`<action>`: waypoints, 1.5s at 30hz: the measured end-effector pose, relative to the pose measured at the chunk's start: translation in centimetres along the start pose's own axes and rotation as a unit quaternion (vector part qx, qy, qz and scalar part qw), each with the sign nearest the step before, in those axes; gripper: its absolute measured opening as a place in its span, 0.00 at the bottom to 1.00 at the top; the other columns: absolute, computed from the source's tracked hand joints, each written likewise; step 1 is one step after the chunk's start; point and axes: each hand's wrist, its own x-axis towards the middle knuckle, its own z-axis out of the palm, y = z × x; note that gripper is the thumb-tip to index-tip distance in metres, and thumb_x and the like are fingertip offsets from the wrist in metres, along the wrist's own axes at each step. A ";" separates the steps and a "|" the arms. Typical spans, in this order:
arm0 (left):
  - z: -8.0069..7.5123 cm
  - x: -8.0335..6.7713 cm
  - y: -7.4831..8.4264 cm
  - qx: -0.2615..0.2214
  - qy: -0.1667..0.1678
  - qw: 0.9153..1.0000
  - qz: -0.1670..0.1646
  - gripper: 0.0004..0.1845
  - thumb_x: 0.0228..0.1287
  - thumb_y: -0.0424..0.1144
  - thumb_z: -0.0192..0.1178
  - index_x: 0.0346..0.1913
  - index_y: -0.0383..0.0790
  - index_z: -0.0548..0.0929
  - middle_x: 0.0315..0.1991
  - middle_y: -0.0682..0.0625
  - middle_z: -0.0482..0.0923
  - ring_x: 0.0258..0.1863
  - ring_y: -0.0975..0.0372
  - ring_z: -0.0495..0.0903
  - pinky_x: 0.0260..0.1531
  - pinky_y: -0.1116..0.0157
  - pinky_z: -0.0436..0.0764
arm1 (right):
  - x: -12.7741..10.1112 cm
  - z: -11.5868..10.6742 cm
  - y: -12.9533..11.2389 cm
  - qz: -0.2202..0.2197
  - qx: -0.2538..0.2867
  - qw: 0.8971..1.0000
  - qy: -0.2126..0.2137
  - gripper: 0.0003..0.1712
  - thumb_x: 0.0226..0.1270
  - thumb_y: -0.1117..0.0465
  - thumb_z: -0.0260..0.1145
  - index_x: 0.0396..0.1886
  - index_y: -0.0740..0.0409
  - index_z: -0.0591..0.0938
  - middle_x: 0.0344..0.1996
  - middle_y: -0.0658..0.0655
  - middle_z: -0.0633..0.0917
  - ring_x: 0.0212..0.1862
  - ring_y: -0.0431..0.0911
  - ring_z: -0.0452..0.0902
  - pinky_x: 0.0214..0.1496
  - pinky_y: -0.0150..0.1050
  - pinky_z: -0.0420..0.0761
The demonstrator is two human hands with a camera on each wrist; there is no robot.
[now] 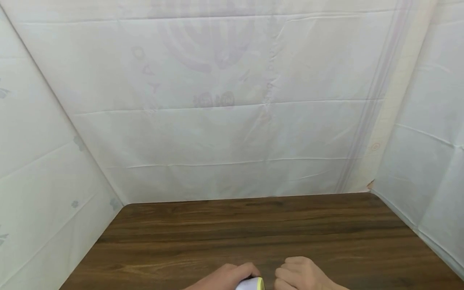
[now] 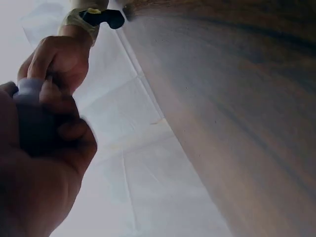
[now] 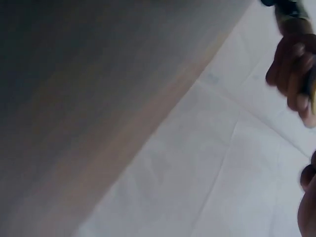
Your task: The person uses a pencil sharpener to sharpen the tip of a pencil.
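Note:
At the bottom edge of the head view my left hand (image 1: 228,277) curls round a small white object with a yellow-green rim (image 1: 252,284). My right hand (image 1: 301,274) is beside it with curled fingers, a narrow gap between them. In the left wrist view my left hand (image 2: 39,163) grips the pale object (image 2: 28,91), and the right hand (image 2: 59,59) is closed in at its end. Whether the right hand touches or holds anything is hidden. In the blurred right wrist view the left hand (image 3: 294,74) shows at the upper right.
A dark wooden table (image 1: 253,229) runs back to white sheet walls (image 1: 224,121) at the back and on both sides. A strap with a black clip (image 2: 101,17) sits on the right wrist.

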 end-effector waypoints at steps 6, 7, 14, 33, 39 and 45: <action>0.3 -0.7 0.3 0.142 0.078 0.986 0.046 0.23 0.76 0.53 0.64 0.64 0.43 0.75 0.50 0.55 0.83 0.44 0.74 0.79 0.46 0.78 0.77 | -1.0 -0.2 -2.4 0.269 0.173 0.945 -0.072 0.25 0.76 0.66 0.66 0.20 0.47 0.65 0.16 0.40 0.63 0.25 0.20 0.49 0.21 0.16 0.53; 0.4 -0.8 0.4 0.180 0.091 0.978 0.062 0.25 0.75 0.54 0.65 0.64 0.42 0.75 0.50 0.54 0.82 0.46 0.72 0.79 0.48 0.77 0.77 | -0.9 -0.4 -2.7 0.321 0.223 0.916 -0.086 0.25 0.75 0.68 0.66 0.20 0.48 0.66 0.15 0.41 0.64 0.24 0.19 0.51 0.19 0.17 0.55; 0.8 -0.1 0.5 0.447 0.170 0.858 0.186 0.23 0.84 0.55 0.50 0.58 0.39 0.81 0.43 0.56 0.80 0.40 0.69 0.76 0.42 0.77 0.70 | -0.1 -2.1 -2.6 0.595 0.596 0.526 -0.118 0.30 0.84 0.59 0.54 0.26 0.82 0.67 0.17 0.39 0.73 0.19 0.26 0.66 0.20 0.24 0.66; -0.7 -0.2 0.8 0.061 0.116 0.991 0.013 0.18 0.77 0.49 0.65 0.61 0.47 0.75 0.44 0.56 0.83 0.34 0.78 0.76 0.34 0.81 0.77 | 0.8 -1.4 0.5 0.068 -0.031 0.997 -0.006 0.13 0.83 0.60 0.60 0.34 0.56 0.85 0.23 0.43 0.66 0.26 0.29 0.50 0.29 0.20 0.51; -0.8 0.1 0.2 -0.073 0.060 0.995 0.006 0.11 0.78 0.40 0.64 0.56 0.42 0.77 0.39 0.57 0.83 0.32 0.79 0.77 0.30 0.76 0.81 | 0.8 -1.1 1.2 -0.009 -0.041 0.999 0.009 0.16 0.82 0.63 0.59 0.29 0.56 0.83 0.21 0.44 0.67 0.25 0.31 0.54 0.30 0.22 0.51; -0.1 0.0 -0.1 -0.110 0.027 0.993 -0.030 0.14 0.74 0.40 0.68 0.55 0.43 0.77 0.41 0.59 0.83 0.35 0.78 0.76 0.35 0.75 0.82 | -0.3 -0.2 0.1 0.042 0.034 0.998 -0.012 0.20 0.82 0.64 0.57 0.23 0.51 0.75 0.19 0.42 0.64 0.24 0.28 0.48 0.29 0.18 0.48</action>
